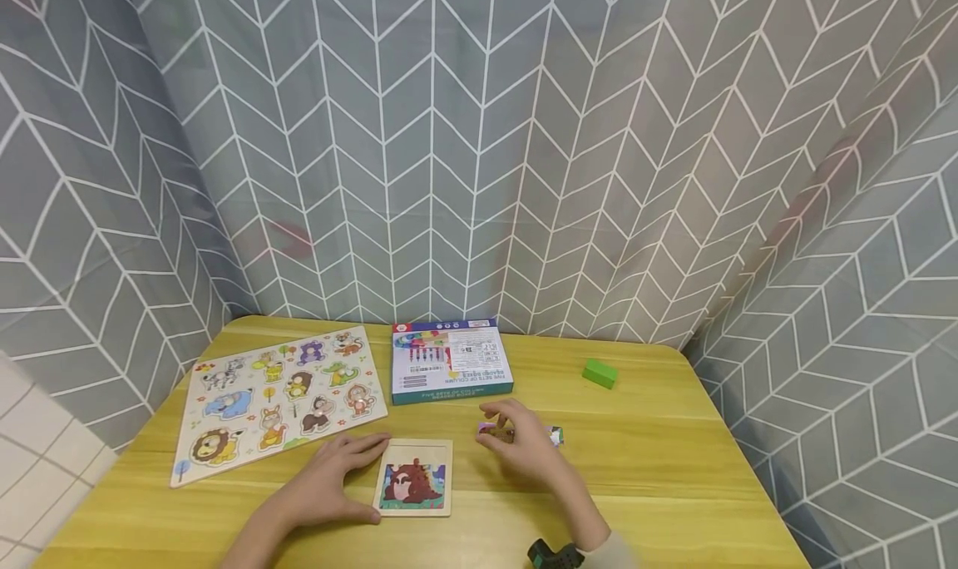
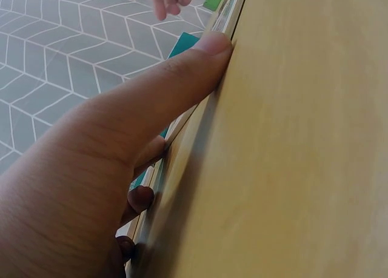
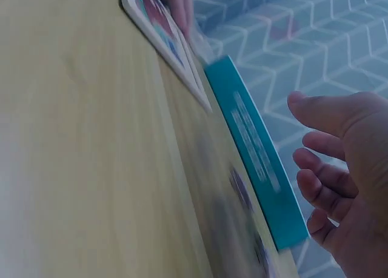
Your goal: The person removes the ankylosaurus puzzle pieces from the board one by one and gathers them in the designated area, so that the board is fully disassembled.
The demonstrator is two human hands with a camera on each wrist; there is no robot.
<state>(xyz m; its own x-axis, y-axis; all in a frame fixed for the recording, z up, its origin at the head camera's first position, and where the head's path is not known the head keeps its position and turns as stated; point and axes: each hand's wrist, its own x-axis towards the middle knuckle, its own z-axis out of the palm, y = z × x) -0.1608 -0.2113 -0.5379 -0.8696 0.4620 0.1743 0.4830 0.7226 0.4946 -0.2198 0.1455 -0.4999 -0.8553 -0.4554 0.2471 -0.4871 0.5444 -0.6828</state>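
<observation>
A small wooden puzzle frame (image 1: 413, 512) lies on the table, its lower part filled with a red dinosaur picture and its upper part bare wood. My left hand (image 1: 333, 477) rests at its left side, index fingertip by the upper left corner and thumb by the lower left one. In the left wrist view the thumb (image 2: 176, 78) lies along the frame's edge. To the right, my right hand (image 1: 527, 440) hovers over colourful puzzle pieces (image 1: 555, 436), partly hiding them. Its thumb and fingers are apart with nothing between them in the right wrist view.
A large animal peg puzzle board (image 1: 254, 415) lies at the left. Behind the small frame is a boxed toy set (image 1: 452, 393) with a teal side. A green block (image 1: 600, 373) sits at the back right. Patterned curtains (image 1: 464, 153) hang behind the table.
</observation>
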